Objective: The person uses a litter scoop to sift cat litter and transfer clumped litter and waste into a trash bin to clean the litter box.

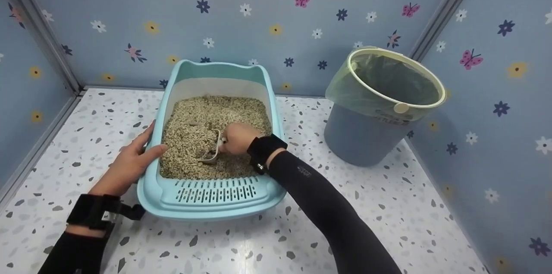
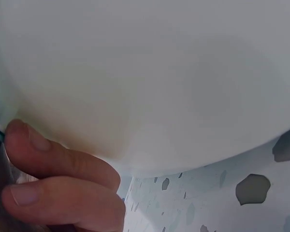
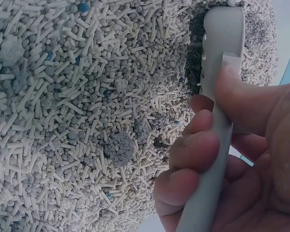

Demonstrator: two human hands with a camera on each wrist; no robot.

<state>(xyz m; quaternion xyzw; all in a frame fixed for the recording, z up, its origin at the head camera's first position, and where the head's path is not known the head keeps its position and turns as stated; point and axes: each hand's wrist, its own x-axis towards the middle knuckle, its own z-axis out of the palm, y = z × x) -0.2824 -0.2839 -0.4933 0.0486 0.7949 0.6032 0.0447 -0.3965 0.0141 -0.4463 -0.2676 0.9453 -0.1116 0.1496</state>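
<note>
A light-blue litter box [image 1: 207, 212] filled with pelleted cat litter [image 1: 202, 114] sits in front of me. My left hand [image 1: 129, 159] holds its left side, thumb over the rim and fingers along the outside; in the left wrist view those fingers [image 2: 67, 164] lie against the pale outer wall. Inside the box my right hand [image 1: 239, 138] grips a beige litter scoop [image 3: 210, 193], fingers curled round the handle and thumb pressed along it. The scoop's slotted head dips into the litter, partly buried. A grey clump [image 3: 119, 148] lies on the surface beside it.
Right of the box stands a blue trash bin [image 1: 362, 136] with a pale rim and a translucent bag folded over it. Flower-patterned wall panels [image 1: 241, 19] enclose the back and both sides. The floor [image 1: 302, 231] is white with grey speckles.
</note>
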